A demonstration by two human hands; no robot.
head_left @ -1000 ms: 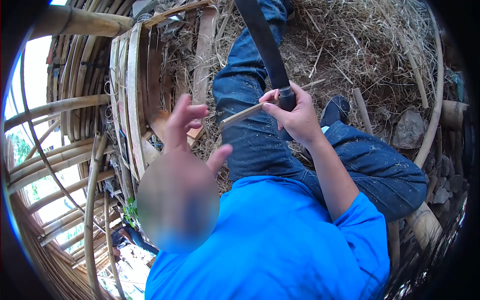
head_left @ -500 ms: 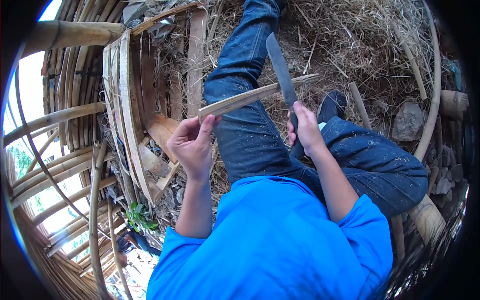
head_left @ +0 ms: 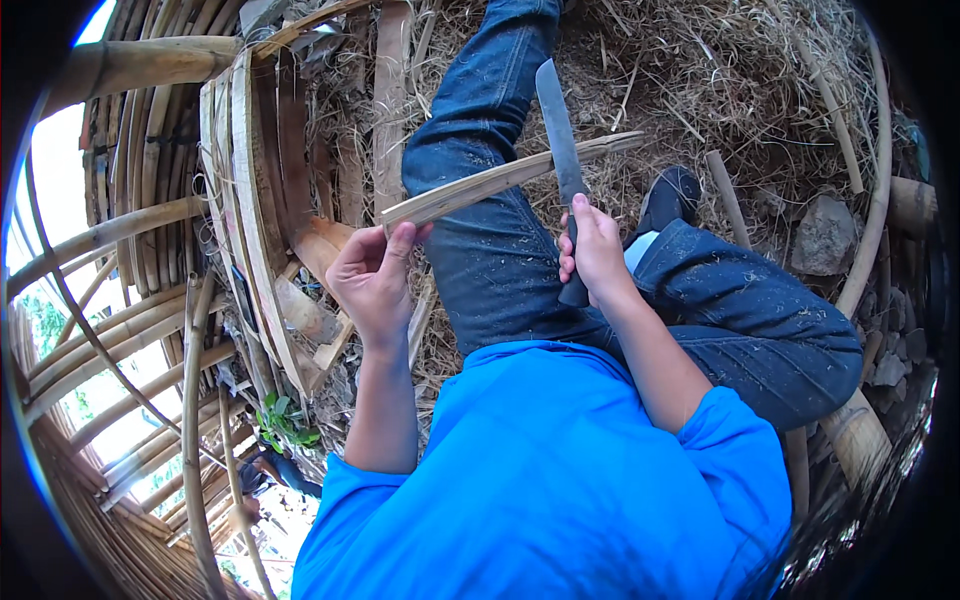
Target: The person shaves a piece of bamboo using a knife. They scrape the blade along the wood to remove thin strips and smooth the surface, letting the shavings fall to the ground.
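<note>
My left hand (head_left: 372, 285) pinches the near end of a split strip of wood or bamboo (head_left: 465, 193) between thumb and fingers. The strip slants up to the right over my outstretched leg, and its far end tapers. In my right hand (head_left: 600, 252) is the dark handle of a long knife (head_left: 560, 130), its grey blade pointing up and away. Midway along, the blade crosses over the strip. Whether the edge bites into it, I cannot tell.
Dry shavings (head_left: 700, 90) cover the ground ahead. Planks (head_left: 248, 170) lean at the left beside a bamboo wall (head_left: 150, 150). A grey rock (head_left: 824, 236) and a bamboo pole (head_left: 872, 200) lie at the right. Another person (head_left: 270, 472) is partly visible at the lower left.
The left end of the strip has shifted slightly left with my left hand. My right hand and the knife have moved a little left and up, the blade staying across the strip.
</note>
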